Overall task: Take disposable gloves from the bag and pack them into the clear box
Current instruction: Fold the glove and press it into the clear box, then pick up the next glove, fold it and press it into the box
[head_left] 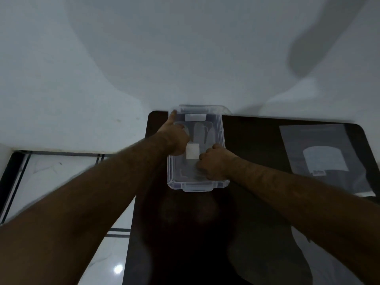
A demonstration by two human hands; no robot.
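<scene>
Surface [257,140]: dark, standing against a white wall, carrying the box and the bag.
Clear box [197,185]: sitting at the far middle of the surface, lid off or open; cannot tell which.
Gloves [202,132]: thin and see-through, lying flat inside the box.
Left hand [176,140]: reaching into the box, forefinger stretching toward the far left corner, grip loosely open.
Right hand [213,161]: pressing down inside the box's near right part, fingers curling closed on the gloves.
Bag [324,157]: lying flat, well apart to the right.
</scene>
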